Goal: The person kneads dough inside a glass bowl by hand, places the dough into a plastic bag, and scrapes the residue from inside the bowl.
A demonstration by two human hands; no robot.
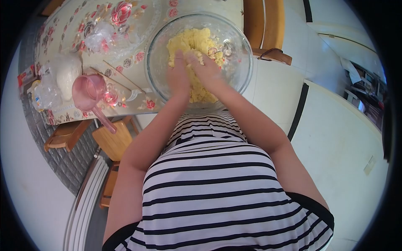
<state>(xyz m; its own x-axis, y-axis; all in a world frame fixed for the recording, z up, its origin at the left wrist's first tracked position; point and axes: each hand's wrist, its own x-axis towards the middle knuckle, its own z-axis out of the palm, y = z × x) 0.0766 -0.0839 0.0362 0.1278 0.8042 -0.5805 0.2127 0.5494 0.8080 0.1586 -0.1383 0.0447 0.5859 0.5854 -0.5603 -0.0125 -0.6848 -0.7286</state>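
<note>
Both hands are inside a large clear glass bowl at the table's edge. Yellow, crumbly dough fills the left and middle part of the bowl, with looser crumbs to the right. My left hand presses into the dough on its left side, the fingers partly sunk and hidden. Beside it my right hand grips the dough with bent fingers, and crumbs cling to them. The hands are slightly blurred.
A pink long-handled scoop stands at the table's near left corner. Chopsticks, a white bag and crumpled clear plastic lie on the flowered tablecloth. Wooden chairs stand below left and at the right.
</note>
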